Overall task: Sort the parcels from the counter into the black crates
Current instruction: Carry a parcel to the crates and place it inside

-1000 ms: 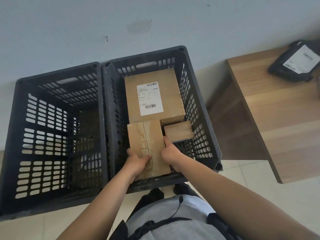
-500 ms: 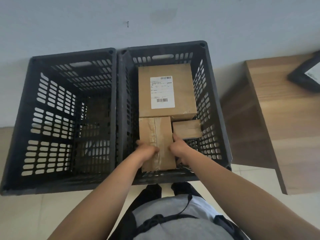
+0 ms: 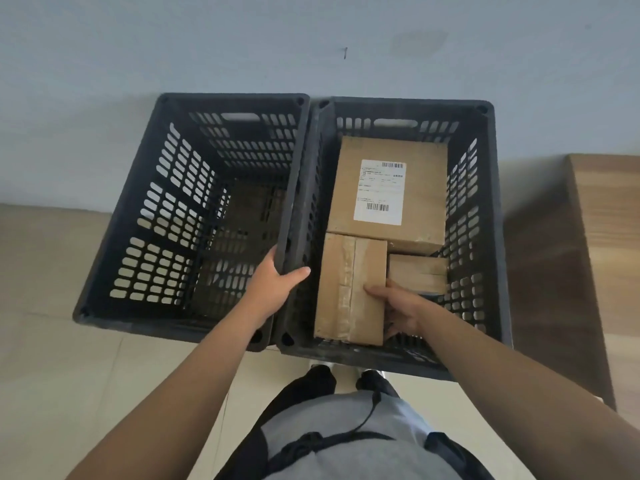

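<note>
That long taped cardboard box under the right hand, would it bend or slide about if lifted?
The long taped cardboard box probably stays stiff: its edges look straight and square. The glossy tape strip may feel slippery, though the bare cardboard under the right hand should give grip. Flat-sided, it is unlikely to roll.

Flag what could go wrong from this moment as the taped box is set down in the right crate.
1. The right hand is wedged between the taped box and the small box; its fingers could get pinched when the box settles.
2. The left hand grips the right crate's wall; pulling there might shift the crate.
3. The labelled box fills the far end, so further parcels may not lie flat.
</note>
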